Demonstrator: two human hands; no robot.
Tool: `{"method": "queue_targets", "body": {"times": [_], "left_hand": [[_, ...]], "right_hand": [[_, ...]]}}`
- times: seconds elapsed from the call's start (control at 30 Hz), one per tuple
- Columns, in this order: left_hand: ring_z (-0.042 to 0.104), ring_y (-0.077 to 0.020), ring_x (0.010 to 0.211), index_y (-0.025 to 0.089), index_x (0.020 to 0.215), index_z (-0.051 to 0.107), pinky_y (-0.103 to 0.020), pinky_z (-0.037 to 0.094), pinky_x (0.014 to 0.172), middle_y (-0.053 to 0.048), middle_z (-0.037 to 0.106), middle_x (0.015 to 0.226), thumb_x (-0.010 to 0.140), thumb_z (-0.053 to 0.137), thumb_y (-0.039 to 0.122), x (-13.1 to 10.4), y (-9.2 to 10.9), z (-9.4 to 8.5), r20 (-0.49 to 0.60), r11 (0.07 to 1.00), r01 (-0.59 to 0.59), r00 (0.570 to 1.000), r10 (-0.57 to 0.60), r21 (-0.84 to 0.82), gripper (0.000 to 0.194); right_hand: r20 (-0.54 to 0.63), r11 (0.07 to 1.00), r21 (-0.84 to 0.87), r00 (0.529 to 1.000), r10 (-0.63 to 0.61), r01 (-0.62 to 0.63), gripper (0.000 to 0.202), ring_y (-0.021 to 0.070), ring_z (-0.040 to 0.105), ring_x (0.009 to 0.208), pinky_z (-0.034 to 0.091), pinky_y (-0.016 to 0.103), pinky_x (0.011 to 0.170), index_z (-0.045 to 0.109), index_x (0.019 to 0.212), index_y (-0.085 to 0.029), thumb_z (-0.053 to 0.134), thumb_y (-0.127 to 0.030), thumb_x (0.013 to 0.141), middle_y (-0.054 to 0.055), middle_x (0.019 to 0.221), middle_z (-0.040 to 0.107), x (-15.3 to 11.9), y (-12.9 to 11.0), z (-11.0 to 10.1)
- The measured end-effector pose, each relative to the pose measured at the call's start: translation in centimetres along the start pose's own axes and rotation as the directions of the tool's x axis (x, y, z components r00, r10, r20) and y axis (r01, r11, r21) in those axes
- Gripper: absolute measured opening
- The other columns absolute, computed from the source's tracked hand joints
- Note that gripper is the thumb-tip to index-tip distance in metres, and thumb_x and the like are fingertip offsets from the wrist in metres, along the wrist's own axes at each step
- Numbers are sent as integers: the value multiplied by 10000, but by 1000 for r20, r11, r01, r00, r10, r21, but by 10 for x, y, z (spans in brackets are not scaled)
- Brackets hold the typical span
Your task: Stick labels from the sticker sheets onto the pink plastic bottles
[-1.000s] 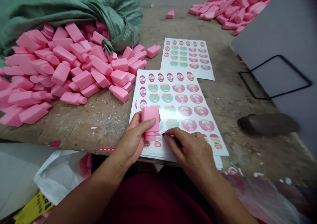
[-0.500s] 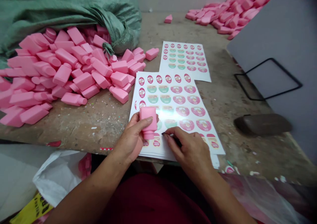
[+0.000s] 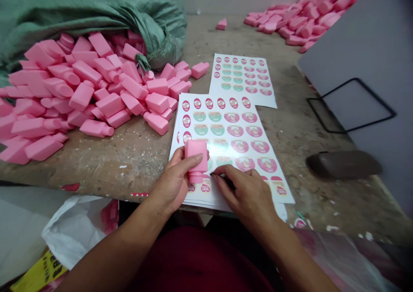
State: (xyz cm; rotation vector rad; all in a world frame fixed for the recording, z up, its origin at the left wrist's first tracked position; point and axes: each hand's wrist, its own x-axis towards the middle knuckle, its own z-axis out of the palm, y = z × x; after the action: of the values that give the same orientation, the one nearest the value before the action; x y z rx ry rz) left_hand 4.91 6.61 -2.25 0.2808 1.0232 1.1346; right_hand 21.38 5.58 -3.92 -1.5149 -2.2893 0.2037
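My left hand [image 3: 177, 178] is wrapped round a small pink plastic bottle [image 3: 196, 154], thumb across its face, its neck pointing down toward me. Beneath it lies a stack of white sticker sheets [image 3: 222, 195] printed with pink and green oval labels. My right hand [image 3: 243, 188] is closed in a pinch, low over the top sheet. From its fingertips pokes the tip of a thin dark pointed tool [image 3: 212, 174]; the rest is hidden by the fingers, so its kind is unclear. That tip is just right of the bottle's neck, near the bottom row of labels.
Pink bottles [image 3: 111, 104] spill from a green sack [image 3: 155, 20] on the left. Another sticker sheet [image 3: 241, 79] lies behind the stack, and more pink bottles [image 3: 300, 23] are heaped at the far right. A dark brown case [image 3: 343, 163] and a black wire frame [image 3: 351, 106] are at right.
The whole view has shifted slightly. Both hands keep nearly the same pose over the sheet, and the bottle stays in my left hand.
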Motion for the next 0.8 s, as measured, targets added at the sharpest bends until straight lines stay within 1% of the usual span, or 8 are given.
{"method": "queue_targets", "body": {"times": [0.1,0.23,0.3,0.43,0.6,0.7,0.8], "left_hand": [[667,-212,970,168,1046,621,-335,498,899,-89,727,1006,767,706,174,-1,1,2,-10,1000,-2,1000,1,-20,292],[669,-204,936,149,1061,614,-350,491,926,-87,726,966,783,676,147,-1,3,4,-31,1000,8,999,-9,-27,285],[666,-201,918,138,1072,612,-351,488,921,-92,722,955,791,669,144,0,4,4,-31,1000,5,1000,-6,-28,287],[665,-207,915,134,1086,609,-351,485,908,-97,720,952,785,683,155,0,3,3,-17,999,-5,1000,4,-33,311],[666,-210,960,144,1088,616,-349,490,921,-95,722,994,785,687,163,0,2,2,-13,999,4,1000,-4,-36,312],[666,-222,992,144,1105,618,-357,484,934,-106,719,1042,769,704,166,0,2,1,-9,998,6,1000,-6,-62,347],[666,-223,998,141,1098,618,-342,478,925,-108,719,1041,753,722,165,0,2,0,-17,998,6,1000,-7,-70,362]], "right_hand": [[15,1000,24,1000,-7,6,215,172,501,530,315,289,589,705,891,-227,510,-300,943,4,671,720,0,3,-1],[63,991,116,996,60,-67,213,180,552,571,350,277,585,708,916,-246,517,-339,936,-7,682,713,-3,7,-1],[51,991,102,996,79,-84,218,182,541,565,348,281,585,708,916,-247,515,-347,934,-4,684,712,-5,8,-1],[21,999,14,999,29,-29,230,170,485,531,319,295,610,708,897,-238,501,-330,941,7,689,723,-6,6,0],[0,999,-7,999,-40,40,268,166,452,520,304,302,621,711,876,-222,476,-319,961,16,661,714,0,4,-1],[61,997,70,998,-30,26,253,168,492,539,323,297,617,716,887,-239,491,-337,946,9,676,716,3,8,-3],[98,987,157,995,23,-38,232,171,549,573,351,285,604,711,911,-254,505,-359,933,-5,673,701,1,11,-3]]}}
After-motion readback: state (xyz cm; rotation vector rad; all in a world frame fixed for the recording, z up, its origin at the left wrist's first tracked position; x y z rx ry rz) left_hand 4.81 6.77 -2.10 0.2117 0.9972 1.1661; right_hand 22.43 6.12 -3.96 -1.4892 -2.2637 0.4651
